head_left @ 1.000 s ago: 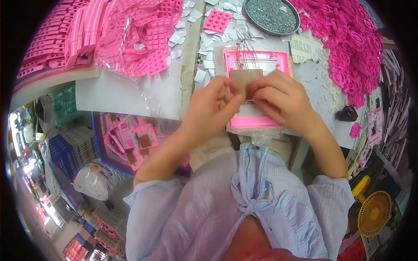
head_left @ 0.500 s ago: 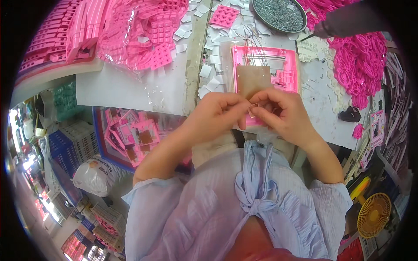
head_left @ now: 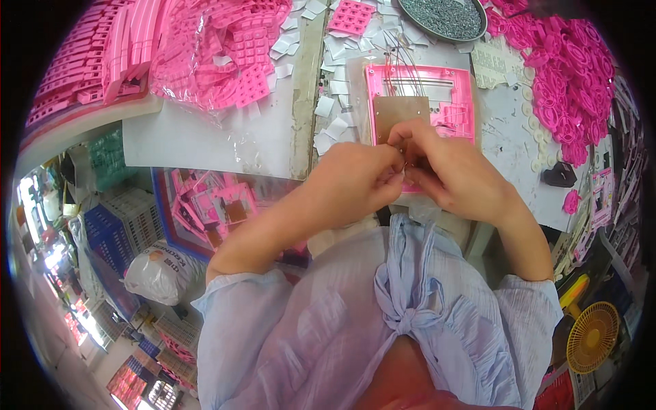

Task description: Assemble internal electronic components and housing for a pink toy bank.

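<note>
My left hand (head_left: 359,174) and my right hand (head_left: 456,169) meet fingertip to fingertip over the near edge of a pink plastic housing (head_left: 469,102). Both are closed in a pinch around something tiny, mostly covered by the fingers. In the housing lies a brown circuit board (head_left: 404,108), its lower part hidden behind my right hand. Thin red and dark wires (head_left: 396,75) rise from the board's far side. The housing rests on the worktable with clear plastic film around it.
Beyond the housing stands a round tray of small screws (head_left: 444,19). Pink rings (head_left: 570,82) are heaped at right, near a small black object (head_left: 559,175). White paper squares (head_left: 335,128) and bagged pink keypads (head_left: 205,61) lie left. A crate of pink housings (head_left: 205,198) sits below the table.
The small thin piece that showed between my fingertips is now mostly hidden by them. My right fingers have lifted and curled over it. The dark tool at upper right has nearly left the view.
</note>
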Demonstrator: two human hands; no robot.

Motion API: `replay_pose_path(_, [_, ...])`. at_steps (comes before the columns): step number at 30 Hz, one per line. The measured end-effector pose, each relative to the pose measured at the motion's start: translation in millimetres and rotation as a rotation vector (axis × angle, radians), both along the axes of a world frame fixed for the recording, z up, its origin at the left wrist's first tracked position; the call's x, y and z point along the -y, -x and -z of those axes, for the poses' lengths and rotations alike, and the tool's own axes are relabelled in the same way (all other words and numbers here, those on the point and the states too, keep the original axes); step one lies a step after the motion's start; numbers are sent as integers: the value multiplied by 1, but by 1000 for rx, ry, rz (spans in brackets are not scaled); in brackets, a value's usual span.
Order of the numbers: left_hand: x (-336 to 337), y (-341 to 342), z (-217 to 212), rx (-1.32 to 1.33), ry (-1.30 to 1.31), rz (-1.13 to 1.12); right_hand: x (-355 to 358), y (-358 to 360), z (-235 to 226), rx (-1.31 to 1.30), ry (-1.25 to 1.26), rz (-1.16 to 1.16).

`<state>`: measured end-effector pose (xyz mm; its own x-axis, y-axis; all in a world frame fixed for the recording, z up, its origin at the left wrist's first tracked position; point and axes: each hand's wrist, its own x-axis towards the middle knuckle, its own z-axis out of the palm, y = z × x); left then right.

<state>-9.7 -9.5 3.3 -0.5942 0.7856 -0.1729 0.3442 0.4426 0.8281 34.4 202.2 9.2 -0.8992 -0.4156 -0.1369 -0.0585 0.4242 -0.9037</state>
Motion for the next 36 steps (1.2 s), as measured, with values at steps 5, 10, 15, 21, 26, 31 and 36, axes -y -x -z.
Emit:
replay_pose_path(5, [-5,-16,15,-166,-54,-124,0,-1,-6,95,25,23])
replay_pose_path(10, [2,-4,5,205,-74,-218,-5,-4,-2,143,114,88])
replay_pose_path(15, [-1,-6,-5,142,-53,-212,-7,-4,-2,142,105,102])
replay_pose_path(21, [-3,-9,0,129,-69,-226,-7,-5,-5,129,86,97])
replay_pose_path(26, [2,-8,5,310,-108,-234,-7,-5,-5,167,104,108])
replay_pose_path(31, [-1,-14,10,705,-259,-371,5,-24,8,-401,-60,285])
replay_pose_path(36, [-9,-32,14,511,-330,-461,14,-45,2,-59,201,485])
